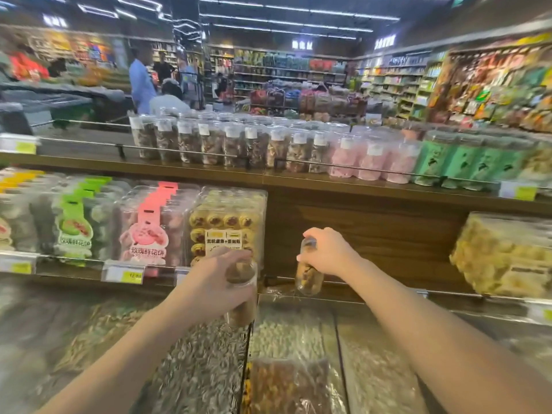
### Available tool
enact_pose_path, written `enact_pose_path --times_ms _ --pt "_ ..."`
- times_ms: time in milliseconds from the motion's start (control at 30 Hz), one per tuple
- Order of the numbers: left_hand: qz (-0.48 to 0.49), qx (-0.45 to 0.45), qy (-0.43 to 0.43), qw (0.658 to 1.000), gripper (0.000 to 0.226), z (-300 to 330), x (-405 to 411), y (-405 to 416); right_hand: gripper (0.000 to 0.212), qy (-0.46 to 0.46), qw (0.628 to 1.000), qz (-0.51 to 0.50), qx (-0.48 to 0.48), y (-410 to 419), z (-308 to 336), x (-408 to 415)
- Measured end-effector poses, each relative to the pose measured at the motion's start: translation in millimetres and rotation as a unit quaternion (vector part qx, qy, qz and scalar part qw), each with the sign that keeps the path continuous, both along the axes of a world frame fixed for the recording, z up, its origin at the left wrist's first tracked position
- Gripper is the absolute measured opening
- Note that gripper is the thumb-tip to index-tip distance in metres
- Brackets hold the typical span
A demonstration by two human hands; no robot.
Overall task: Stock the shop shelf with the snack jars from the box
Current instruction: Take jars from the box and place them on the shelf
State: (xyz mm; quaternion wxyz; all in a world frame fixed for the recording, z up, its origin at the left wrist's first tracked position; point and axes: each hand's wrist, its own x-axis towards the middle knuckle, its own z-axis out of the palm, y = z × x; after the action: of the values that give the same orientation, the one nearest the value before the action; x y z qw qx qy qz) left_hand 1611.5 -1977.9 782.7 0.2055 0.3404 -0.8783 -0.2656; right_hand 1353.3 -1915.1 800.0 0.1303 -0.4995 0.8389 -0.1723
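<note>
Head view: two jars carried toward shelf, one per hand. Left hand point(219, 279) wrapped round left jar point(241, 291), gripped from side. Right hand point(327, 252) clamped over top of right jar point(309, 274), held upright before empty bay on middle shelf point(373, 216). Step judged: placing. Next: jars to be set down upright. Jars clear plastic, brown snacks inside; blurred. Box not seen.

Bare forearms, no sleeves, two hands

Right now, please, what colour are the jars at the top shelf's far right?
Green, clearest in the head view.
</note>
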Motion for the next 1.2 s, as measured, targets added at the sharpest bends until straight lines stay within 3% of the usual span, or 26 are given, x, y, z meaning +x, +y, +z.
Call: enact_pose_path --times_ms 167,300,600,767,900,1200 --pt "0.014 0.002 -0.003 1.0 0.069 0 -35 -3 0.067 0.015 1.0 -0.01 -0.016 -30 -10 -56" --pt "0.021 -0.012 -0.011 1.0 0.068 4 -59 -5 0.057 0.016 0.999 -0.014 -0.028 -64 -25 -94" --pt "0.045 -0.018 -0.021 0.999 0.066 0 -108 -19 0.058 -0.006 0.999 -0.038 -0.031 -122 -86 -138" --pt "0.04 -0.008 -0.035 0.999 0.065 -8 -127 -28 0.052 0.018 0.999 -0.037 -0.023 -125 -104 -150" --pt "0.036 -0.01 -0.054 0.998 0.069 -13 -143 -41 0.065 0.056 0.998 -0.025 0.013 -123 -95 -154" --pt "0.032 0.006 -0.074 0.997 0.071 -28 -218 -91 0.072 0.107 0.993 -0.046 -0.029 -65 -66 -168"
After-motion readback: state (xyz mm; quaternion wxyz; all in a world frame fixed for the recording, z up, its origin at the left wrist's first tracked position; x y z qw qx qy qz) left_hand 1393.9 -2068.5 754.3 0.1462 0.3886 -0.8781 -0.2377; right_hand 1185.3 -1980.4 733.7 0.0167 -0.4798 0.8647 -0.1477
